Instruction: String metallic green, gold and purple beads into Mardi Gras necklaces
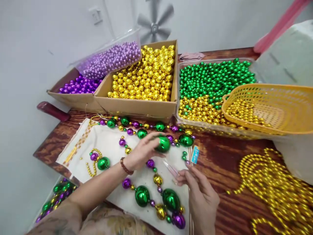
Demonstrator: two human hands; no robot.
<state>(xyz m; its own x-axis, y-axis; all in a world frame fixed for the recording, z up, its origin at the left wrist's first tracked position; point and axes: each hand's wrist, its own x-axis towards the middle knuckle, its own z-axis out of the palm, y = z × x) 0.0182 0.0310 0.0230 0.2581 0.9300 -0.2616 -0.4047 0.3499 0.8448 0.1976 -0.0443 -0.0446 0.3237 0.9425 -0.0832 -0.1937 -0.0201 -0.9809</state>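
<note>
My left hand (143, 151), with a beaded bracelet on its wrist, is closed on a large shiny green bead (163, 144) above the white cloth (110, 137). Lower right, my right hand (201, 192) grips a clear pointed tube (170, 168), its tip directed toward the green bead. A small purple bead (187, 162) shows at the right fingertips, in line with small green beads (184, 155); whether they are pinched I cannot tell. Between and below the hands, a strand with a green oval bead (171, 199) lies on the cloth.
Behind the cloth stand a cardboard box (137, 106) of gold and purple beads and a clear bin (182, 122) of green and gold ones. A yellow basket (290, 111) rests on the bin. Gold bead chains (276, 186) lie at right. A fan (154, 27) spins behind.
</note>
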